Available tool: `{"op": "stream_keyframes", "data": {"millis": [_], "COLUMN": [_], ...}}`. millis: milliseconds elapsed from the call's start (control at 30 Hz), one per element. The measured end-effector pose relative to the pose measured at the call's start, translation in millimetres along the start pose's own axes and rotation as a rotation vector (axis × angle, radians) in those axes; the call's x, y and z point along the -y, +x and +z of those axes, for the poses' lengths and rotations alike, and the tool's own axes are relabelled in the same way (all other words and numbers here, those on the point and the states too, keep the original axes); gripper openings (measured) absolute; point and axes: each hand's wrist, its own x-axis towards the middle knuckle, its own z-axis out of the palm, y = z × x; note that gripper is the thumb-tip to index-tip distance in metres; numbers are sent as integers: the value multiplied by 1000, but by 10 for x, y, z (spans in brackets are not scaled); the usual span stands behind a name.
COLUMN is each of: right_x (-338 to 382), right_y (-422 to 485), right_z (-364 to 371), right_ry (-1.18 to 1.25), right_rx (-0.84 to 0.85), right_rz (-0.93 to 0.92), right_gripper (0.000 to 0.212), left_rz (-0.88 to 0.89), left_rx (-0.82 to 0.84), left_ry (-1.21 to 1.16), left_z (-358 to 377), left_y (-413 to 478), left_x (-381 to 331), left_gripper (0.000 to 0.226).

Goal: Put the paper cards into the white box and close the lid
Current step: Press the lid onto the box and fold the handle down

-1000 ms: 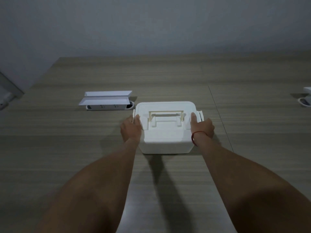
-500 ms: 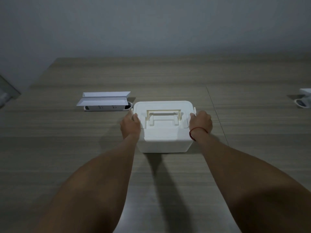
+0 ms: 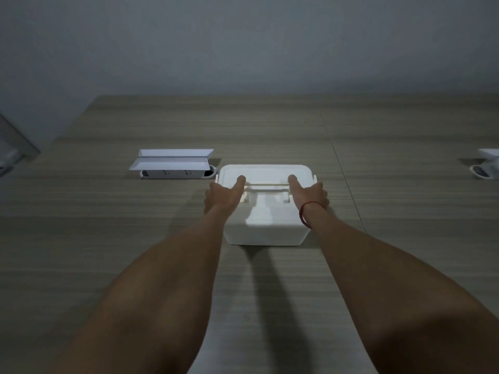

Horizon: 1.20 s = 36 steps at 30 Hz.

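The white box (image 3: 266,225) stands on the wooden table (image 3: 108,252) in front of me with its lid (image 3: 266,171) on and the handle (image 3: 267,186) lying flat. My left hand (image 3: 221,197) grips the box's left side, its thumb up on the lid by the handle's left end. My right hand (image 3: 310,194), a red string on its wrist, grips the right side the same way. Two white folded paper cards (image 3: 172,159) lie to the left of the box, apart from both hands.
The cards rest on a white power strip (image 3: 175,174) just left of the box. A small white object (image 3: 487,168) sits at the table's right edge. A grey wall rises behind the table's far edge.
Both thumbs have slid from the lid's side edges further onto its top, beside the handle ends. The right side latch, flared out a second ago, now lies close to the box.
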Motion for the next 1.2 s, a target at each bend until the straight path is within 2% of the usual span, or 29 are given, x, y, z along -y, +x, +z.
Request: {"op": "stream_keyframes", "data": {"millis": [100, 300, 867, 1067, 1200], "right_x": [-110, -155, 433, 355, 135], "right_y": [-31, -108, 596, 551, 276], "right_z": [-47, -11, 395, 351, 235], "right_ry": [-25, -57, -96, -99, -71], "right_rx": [9, -57, -72, -13, 0], "right_rz": [-72, -107, -157, -188, -213], "right_gripper": [71, 59, 61, 69, 66], "left_rz": [114, 211, 200, 187, 217], "left_rx": [44, -39, -145, -119, -140], "left_ry": [85, 123, 189, 183, 200], "left_z": [-28, 18, 151, 71, -39], "left_y": [-48, -145, 699, 582, 217], "left_x": [135, 306, -105, -71, 136], "left_gripper": [86, 75, 77, 76, 74]}}
